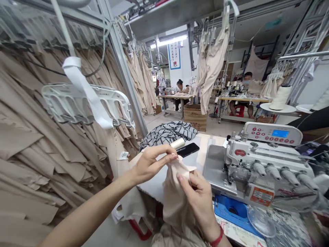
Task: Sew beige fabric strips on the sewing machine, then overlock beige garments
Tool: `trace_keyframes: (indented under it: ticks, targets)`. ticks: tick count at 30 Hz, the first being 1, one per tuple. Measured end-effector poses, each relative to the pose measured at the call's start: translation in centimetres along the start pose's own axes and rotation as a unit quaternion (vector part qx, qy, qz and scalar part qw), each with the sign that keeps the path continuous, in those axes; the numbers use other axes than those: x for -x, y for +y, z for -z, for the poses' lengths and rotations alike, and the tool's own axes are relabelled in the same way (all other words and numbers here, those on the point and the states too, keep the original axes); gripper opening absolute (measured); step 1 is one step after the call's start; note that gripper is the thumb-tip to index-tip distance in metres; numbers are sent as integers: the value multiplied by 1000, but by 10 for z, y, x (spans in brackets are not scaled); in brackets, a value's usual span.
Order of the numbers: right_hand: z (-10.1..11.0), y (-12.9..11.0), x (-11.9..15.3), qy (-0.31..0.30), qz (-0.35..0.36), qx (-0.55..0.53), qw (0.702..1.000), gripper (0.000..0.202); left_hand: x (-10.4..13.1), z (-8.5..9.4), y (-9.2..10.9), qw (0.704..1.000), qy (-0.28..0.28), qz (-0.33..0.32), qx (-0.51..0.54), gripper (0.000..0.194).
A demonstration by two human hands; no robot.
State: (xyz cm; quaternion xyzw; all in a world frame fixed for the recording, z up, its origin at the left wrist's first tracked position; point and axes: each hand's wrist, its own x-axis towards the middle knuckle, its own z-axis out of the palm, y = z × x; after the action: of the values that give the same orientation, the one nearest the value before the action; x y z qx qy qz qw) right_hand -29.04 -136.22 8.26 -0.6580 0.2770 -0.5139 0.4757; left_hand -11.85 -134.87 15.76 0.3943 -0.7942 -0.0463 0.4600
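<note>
A beige fabric piece hangs between my two hands, in front of the table's near edge. My left hand pinches its top edge between thumb and fingers. Lower and to the right, my right hand grips the same cloth, thumb on top and fingers curled behind it. A red band circles my right wrist. Just beyond my fingertips lie a black phone and a pale thread spool. To the right stands a white overlock sewing machine with a lit blue display.
Beige garments hang densely on the left, with a white clip hanger in front. Striped grey cloth lies at the table's back. A blue tray sits below the machine. Thread cones stand right; two people work at tables beyond.
</note>
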Motion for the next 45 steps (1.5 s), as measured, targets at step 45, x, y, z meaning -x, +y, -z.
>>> trace_keyframes:
  ticks: [45]
  targets:
    - [93,109,95,68,-107,143,981,49,3,-172,-11,953,-123,-81,-263,32]
